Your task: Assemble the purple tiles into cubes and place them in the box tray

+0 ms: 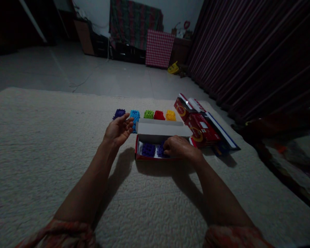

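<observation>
An open cardboard box (175,129) with a white lid inside and red sides lies on the bedspread in front of me. Two groups of purple interlocking blocks (148,150) lie in it on a white lining. My right hand (179,146) reaches into the right half, its curled fingers on the purple interlocking block (161,151) there, which they partly hide. To the left of the lid my left hand (120,130) is raised, palm turned inward, fingers loosely apart and holding nothing. Light blue blocks (135,115) stand just behind its fingertips.
Behind the box runs a row of dark purple (119,113), green (148,114), red (159,115) and yellow blocks (171,115). Several red boxes (203,127) are piled at the right, beside a dark curtain (222,51). Tiled floor (134,79) lies beyond the bedspread (67,137).
</observation>
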`<state>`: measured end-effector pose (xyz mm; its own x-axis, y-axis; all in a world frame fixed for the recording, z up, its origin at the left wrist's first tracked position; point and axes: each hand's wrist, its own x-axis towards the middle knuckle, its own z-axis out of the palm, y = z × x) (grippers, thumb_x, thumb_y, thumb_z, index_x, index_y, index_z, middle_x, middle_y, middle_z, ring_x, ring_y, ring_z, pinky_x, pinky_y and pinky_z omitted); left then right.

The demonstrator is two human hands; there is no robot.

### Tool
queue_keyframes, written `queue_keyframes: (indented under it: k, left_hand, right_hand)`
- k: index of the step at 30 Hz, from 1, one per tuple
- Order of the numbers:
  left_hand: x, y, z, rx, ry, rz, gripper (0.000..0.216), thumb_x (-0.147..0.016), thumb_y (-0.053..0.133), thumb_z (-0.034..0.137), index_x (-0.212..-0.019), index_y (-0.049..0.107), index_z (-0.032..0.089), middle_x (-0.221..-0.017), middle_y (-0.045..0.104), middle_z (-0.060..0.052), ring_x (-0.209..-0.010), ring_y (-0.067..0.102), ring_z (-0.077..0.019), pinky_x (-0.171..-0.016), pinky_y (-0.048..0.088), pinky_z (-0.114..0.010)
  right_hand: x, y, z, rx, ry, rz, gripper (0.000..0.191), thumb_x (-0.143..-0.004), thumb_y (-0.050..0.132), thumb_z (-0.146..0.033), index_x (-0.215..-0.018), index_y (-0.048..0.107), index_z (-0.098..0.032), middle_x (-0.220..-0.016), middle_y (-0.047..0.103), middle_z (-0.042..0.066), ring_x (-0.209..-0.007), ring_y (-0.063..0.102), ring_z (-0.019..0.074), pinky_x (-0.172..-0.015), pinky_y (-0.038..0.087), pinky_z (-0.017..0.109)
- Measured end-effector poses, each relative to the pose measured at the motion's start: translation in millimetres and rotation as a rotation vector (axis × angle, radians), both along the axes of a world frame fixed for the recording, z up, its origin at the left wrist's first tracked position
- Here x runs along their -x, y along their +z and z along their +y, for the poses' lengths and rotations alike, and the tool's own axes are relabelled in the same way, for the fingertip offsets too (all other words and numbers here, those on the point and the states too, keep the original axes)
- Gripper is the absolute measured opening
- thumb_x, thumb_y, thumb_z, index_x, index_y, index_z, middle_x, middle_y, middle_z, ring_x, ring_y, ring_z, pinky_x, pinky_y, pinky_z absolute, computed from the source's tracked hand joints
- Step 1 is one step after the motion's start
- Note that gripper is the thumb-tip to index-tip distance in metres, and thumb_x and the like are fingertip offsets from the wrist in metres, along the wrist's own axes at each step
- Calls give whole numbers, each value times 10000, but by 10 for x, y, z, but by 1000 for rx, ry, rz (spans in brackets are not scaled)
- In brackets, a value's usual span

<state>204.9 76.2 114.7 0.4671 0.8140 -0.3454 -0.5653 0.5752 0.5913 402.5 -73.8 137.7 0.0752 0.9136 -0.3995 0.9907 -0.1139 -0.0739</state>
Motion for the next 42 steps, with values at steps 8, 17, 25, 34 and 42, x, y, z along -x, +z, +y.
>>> queue_keyframes:
  k: [8, 17, 25, 34, 42]
  left_hand:
    - [7, 12, -1, -6, -24, 0, 123, -928, 536, 110, -888, 651, 131, -697, 687, -45, -506, 620, -92, -470, 513, -164]
    - [12, -6, 20, -14, -21, -16, 127, -910, 542, 90, -864, 655, 124, -694, 682, -58, -500, 610, -93, -457, 502, -167]
    - [13, -21, 21, -25, -33, -13, 150, -936, 510, 95, -870, 640, 130, -705, 680, -54, -512, 612, -92, -451, 487, -165]
    - [19, -9, 19, -25, -19, -1, 138, -922, 525, 90, -880, 650, 128, -706, 686, -60, -510, 616, -95, -457, 500, -170]
    - [11, -17, 25, -18, -35, 8, 126, -922, 533, 90, -883, 647, 128, -709, 692, -59, -513, 626, -98, -461, 500, -171]
  right_hand:
    - [61, -42, 24, 10, 8, -8, 174, -848, 659, -216, -934, 810, -233, -922, 793, 69, -843, 707, 190, -680, 438, 248]
    - [-499, 63, -228, -118, -142, -112, 207, -886, 589, -166, -860, 790, -211, -795, 747, 44, -736, 655, 162, -678, 405, 272]
    - [-455, -152, -271, -32, -105, -226, 222, -863, 616, -145, -1047, 740, -155, -1053, 739, 144, -1003, 688, 265, -782, 457, 315]
    - [-301, -98, -168, 63, -146, -242, 242, -846, 693, -189, -1067, 752, -109, -1110, 741, 210, -1082, 698, 325, -860, 492, 351]
    - [-273, 21, -176, 76, -152, -191, 251, -884, 577, -119, -1027, 781, -153, -1071, 765, 169, -1030, 717, 273, -804, 479, 309]
